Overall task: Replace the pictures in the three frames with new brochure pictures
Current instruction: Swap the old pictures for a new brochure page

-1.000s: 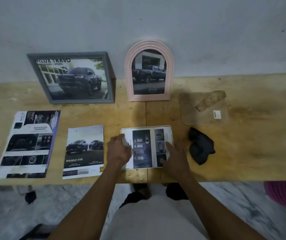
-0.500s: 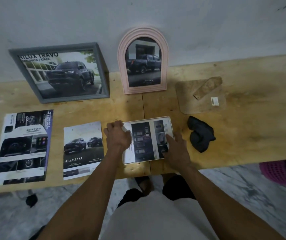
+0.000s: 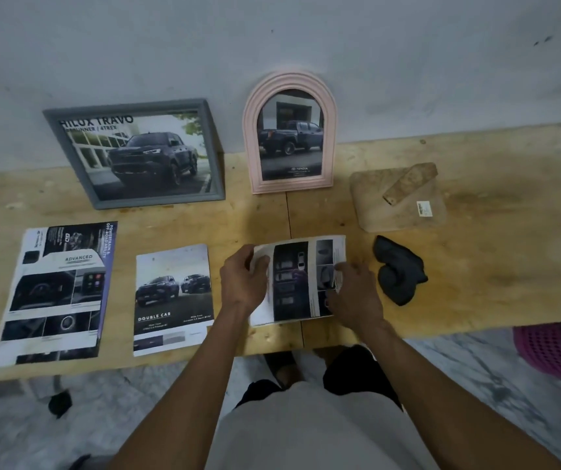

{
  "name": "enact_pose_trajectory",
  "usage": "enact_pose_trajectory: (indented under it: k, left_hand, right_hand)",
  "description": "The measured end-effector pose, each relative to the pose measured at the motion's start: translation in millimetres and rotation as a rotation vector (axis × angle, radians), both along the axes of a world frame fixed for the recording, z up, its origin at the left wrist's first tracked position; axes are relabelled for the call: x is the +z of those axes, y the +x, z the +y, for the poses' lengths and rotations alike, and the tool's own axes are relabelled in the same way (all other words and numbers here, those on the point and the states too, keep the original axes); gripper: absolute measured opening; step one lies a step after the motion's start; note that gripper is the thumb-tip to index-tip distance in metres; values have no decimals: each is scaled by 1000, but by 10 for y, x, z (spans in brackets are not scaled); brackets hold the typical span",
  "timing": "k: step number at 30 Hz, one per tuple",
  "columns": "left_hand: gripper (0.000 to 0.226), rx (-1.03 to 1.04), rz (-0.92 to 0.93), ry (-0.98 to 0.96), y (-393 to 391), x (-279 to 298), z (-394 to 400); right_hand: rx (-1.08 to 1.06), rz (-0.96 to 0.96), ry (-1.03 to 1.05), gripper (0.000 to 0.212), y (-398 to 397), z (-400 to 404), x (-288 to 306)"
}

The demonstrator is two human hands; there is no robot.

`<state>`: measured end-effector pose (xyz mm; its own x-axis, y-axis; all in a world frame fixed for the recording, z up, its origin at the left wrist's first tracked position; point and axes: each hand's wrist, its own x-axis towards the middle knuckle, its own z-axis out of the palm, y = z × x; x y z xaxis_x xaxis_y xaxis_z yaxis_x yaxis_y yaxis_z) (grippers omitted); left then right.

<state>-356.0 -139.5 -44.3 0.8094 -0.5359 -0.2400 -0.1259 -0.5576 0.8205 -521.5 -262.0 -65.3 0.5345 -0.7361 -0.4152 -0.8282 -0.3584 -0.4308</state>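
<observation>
A brochure picture point(image 3: 292, 283) of car interiors lies near the table's front edge, its side edges curling up. My left hand point(image 3: 243, 283) grips its left edge, thumb on top. My right hand point(image 3: 353, 293) pinches its right edge. I cannot tell whether a frame lies under it. A grey rectangular frame point(image 3: 160, 201) with a pickup picture leans on the wall at back left. To its right a pink arched frame point(image 3: 250, 147) with another pickup picture leans there too.
Two brochure sheets lie at the left: a large one point(image 3: 58, 290) and a "Double Cab" one point(image 3: 174, 300). A brown backing board with its stand point(image 3: 401, 212) and a black cloth point(image 3: 398, 271) lie to the right on the wooden table point(image 3: 493, 249). A pink basket point(image 3: 550, 351) stands below.
Both hands have shifted from resting on the picture to taking hold of its side edges, which now curl upward. Nothing else on the table has moved.
</observation>
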Motion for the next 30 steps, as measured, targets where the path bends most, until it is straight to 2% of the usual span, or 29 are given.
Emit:
enact_pose_trajectory:
  k: [3,7,12,13,16,20,22,26,30]
  left_hand:
    - [35,18,-23,-115,-50,114,36]
    - [26,-14,-67,-205,-99,315,75]
    - [8,61,-192,-265,-38,590,236]
    - [9,106,-182,-245,-37,621,314]
    - [30,297,-38,-162,-107,645,643]
    - [45,540,92,-141,-324,563,1086]
    - [48,643,238,-170,-495,493,1263]
    - [41,651,494,-202,-687,405,1474]
    - [34,648,473,-226,-609,432,1548]
  right_hand:
    - [3,-174,-209,43,127,1,210]
    - [269,-234,-354,59,324,-66,512]
    - [457,-346,-415,25,493,-116,776]
    - [483,-396,-385,20,509,-99,811]
    - [470,-494,-180,13,501,34,935]
    - [299,-563,56,9,373,345,977]
    - [190,-570,140,10,293,525,869]
    - [-24,-584,273,9,233,854,785]
    - [-146,-536,447,11,340,1067,777]
